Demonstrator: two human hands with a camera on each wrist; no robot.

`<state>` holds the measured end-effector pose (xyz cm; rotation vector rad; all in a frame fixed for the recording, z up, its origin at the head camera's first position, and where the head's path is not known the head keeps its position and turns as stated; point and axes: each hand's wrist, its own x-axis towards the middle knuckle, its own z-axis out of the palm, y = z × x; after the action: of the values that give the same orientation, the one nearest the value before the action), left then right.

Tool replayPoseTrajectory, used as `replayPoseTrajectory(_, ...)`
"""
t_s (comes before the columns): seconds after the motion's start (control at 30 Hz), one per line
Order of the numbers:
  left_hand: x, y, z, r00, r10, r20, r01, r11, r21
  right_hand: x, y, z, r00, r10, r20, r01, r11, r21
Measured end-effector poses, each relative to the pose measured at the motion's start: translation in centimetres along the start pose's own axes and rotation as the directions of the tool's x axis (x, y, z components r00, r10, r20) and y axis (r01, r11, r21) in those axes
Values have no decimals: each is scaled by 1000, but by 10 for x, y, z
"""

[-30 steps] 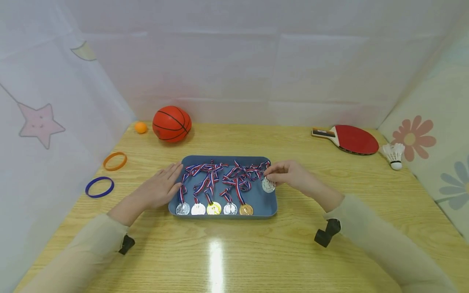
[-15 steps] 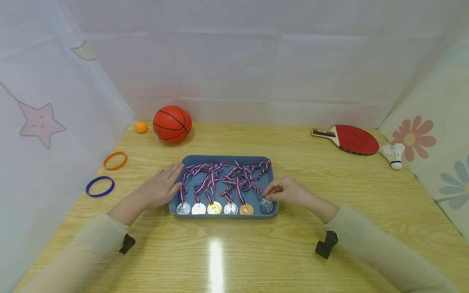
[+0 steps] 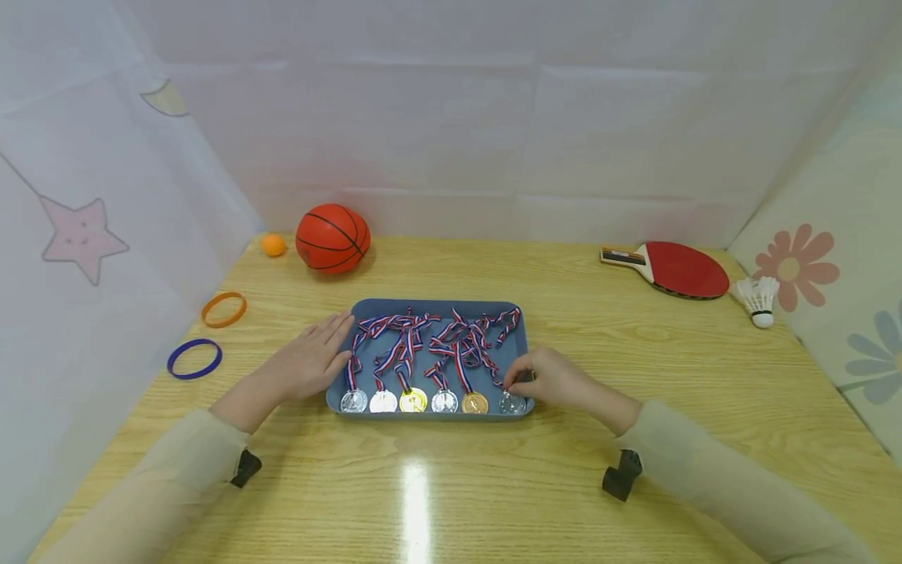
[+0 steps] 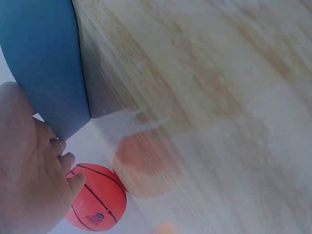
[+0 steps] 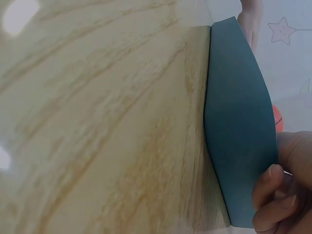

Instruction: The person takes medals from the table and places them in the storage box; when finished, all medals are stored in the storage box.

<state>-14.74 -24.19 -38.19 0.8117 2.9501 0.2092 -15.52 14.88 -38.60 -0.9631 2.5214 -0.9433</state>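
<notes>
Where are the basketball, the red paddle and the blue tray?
basketball (image 3: 333, 238), head view, middle of the ball.
red paddle (image 3: 687, 269), head view, red blade face.
blue tray (image 3: 437, 305), head view, far rim.

The wooden desk (image 3: 634, 352) carries a blue tray (image 3: 430, 306) at centre, basketball (image 3: 333, 238) at 11 o'clock, paddle (image 3: 676, 268) at 2 o'clock.
</notes>
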Motion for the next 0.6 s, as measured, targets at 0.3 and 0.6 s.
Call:
replayPoseTrajectory(0.3, 1, 2, -3, 999, -11, 33, 11, 1000, 19, 0, -2, 1, 1000, 5, 25, -3, 996, -92)
replayPoseTrajectory(0.6, 1, 2, -2, 1000, -13, 26, 13, 1000, 2, -1, -6, -3, 995, -49, 83, 65, 977, -203)
